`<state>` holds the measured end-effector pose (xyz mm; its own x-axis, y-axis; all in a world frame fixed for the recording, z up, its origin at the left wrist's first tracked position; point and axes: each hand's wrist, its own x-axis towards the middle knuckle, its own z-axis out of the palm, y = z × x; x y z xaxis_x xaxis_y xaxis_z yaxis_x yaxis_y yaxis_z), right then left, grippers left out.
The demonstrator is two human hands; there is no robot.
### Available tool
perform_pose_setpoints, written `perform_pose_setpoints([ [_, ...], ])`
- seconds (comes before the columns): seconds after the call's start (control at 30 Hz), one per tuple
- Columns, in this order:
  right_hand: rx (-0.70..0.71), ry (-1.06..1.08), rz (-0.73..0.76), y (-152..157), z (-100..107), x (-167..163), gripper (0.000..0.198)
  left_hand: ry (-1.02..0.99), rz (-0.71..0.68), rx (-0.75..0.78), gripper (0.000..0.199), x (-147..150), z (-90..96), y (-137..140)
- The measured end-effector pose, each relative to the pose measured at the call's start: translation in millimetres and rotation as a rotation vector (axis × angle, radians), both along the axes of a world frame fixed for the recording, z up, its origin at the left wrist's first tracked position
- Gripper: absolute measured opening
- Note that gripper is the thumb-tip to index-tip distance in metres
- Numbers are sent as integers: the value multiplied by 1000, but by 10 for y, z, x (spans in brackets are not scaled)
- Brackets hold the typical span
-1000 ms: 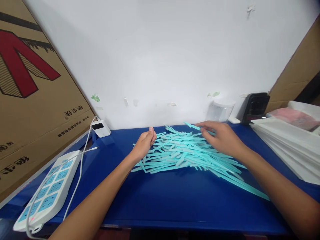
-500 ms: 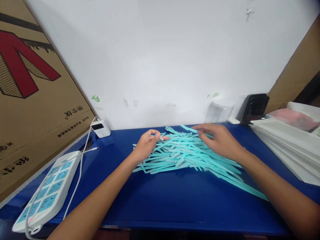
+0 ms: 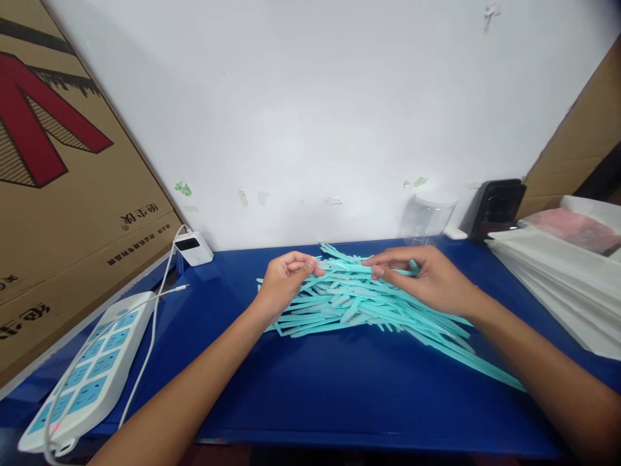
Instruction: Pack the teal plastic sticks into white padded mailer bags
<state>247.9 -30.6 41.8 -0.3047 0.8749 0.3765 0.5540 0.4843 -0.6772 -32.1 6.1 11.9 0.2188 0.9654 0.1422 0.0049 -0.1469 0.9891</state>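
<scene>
A loose heap of thin turquoise plastic sticks, shaped like eyebrow razors, lies on the blue tabletop. Some have pale, translucent ends. Over the heap's left side, my left hand pinches a small translucent cap-like piece between thumb and fingertips. My right hand is closed on a turquoise stick held nearly level above the heap, its left end pointing at the piece in my left hand. Whether the two touch is too small to tell. The stick's other end is partly hidden by my right fingers.
On the left are a white power strip, a white cable, a small white device and a large cardboard box. A clear jar, a black object and stacked white sheets stand on the right.
My right hand has brought the turquoise stick left and lower, from a tilted hold to nearly level, its end now by my left fingertips. My left hand stays almost in place.
</scene>
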Motion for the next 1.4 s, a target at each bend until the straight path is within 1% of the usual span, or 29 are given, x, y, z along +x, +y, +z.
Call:
perform_pose_setpoints([
  [0.1,-6,-14,27,-1,-3,-10,35,-24,-9,-19,35,16,41,-41],
  [0.2,-8,-9,52,-19,-10,-47,34,-8,-33,0,33,32,51,-82],
  [0.33,-50,17,111,-62,-22,-117,34,41,-118,51,31,69,-14,-125],
  [0.4,-62,20,114,-70,-32,-138,35,46,-145,61,30,99,-58,-134],
  [0.5,-43,-31,65,-34,-60,-123,34,51,-108,81,27,132,-83,-121],
  [0.57,7,-96,16,20,-87,-80,35,61,-30,87,24,120,-64,-90],
  [0.67,93,-211,-67,112,-126,17,39,-8,67,9,18,32,-10,-7],
  [0.7,116,-240,-102,137,-136,53,40,-62,69,-34,20,-10,6,26],
  [0.8,136,-265,-208,185,-156,150,39,-207,10,-151,40,-117,24,113],
  [0.87,109,-238,-233,200,-166,201,36,-228,-20,-206,46,-148,17,142],
  [0.93,73,-188,-218,213,-175,239,36,-220,-53,-229,44,-147,7,141],
  [1.0,64,-131,-198,233,-179,269,34,-223,-121,-219,42,-130,6,115],
  [1.07,76,-81,-194,256,-173,293,32,-235,-192,-181,46,-113,17,80],
  [1.13,103,-17,-196,272,-147,312,33,-235,-219,-141,51,-101,35,47],
  [1.23,136,87,-192,258,-71,327,36,-192,-193,-101,53,-90,60,17],
  [1.33,148,163,-192,205,14,327,41,-90,-141,-100,44,-80,59,10],
  [1.4,130,192,-193,176,45,327,44,-48,-95,-113,38,-76,40,17],
])
